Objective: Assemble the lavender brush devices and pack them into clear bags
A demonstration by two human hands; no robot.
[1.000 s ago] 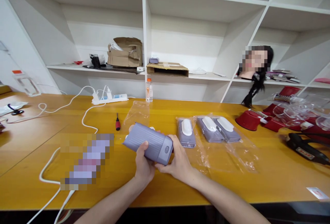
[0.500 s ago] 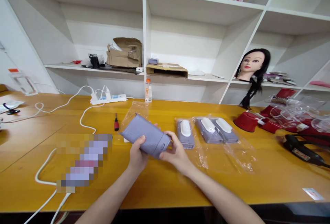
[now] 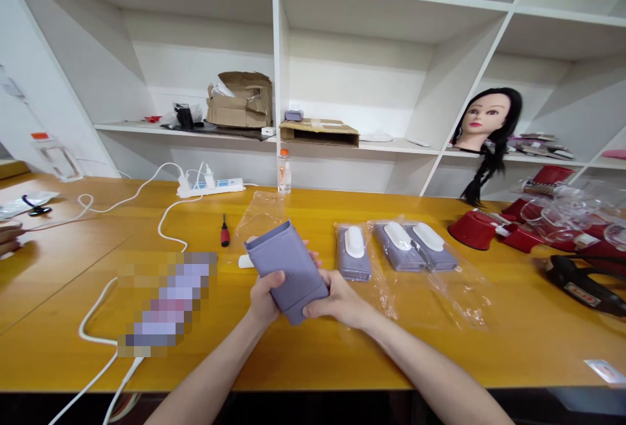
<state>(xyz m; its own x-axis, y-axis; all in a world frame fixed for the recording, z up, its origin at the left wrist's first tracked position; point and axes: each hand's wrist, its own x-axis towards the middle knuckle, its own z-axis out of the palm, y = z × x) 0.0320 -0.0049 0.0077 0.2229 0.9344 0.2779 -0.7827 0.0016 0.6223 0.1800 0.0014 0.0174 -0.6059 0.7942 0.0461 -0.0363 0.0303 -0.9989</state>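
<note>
Above the front of the table I hold a lavender rectangular case (image 3: 288, 265) in both hands, tilted. Its far-left end shows an edged rim; what lies inside is hidden. My left hand (image 3: 265, 294) grips its left side, thumb on the upper face. My right hand (image 3: 337, 298) closes around the lower right corner, with some fingers hidden behind. A small white piece (image 3: 245, 261) lies on the table, partly covered by the case. To the right, a similar lavender case (image 3: 355, 265) with a white oval part lies in clear plastic, beside two more bagged cases (image 3: 403, 257).
A red-handled screwdriver (image 3: 224, 234), clear bag (image 3: 261, 213) and pixelated object (image 3: 171, 301) with white cables lie left. Behind are a power strip (image 3: 215, 187) and bottle (image 3: 284, 172). Red devices (image 3: 472, 229) and a black tool (image 3: 581, 285) stand right. Another person's hand (image 3: 8, 237) shows far left.
The case has turned more upright in my hands, its lower right end swinging down toward me. Another person's hand has come in at the left edge. The view has shifted slightly.
</note>
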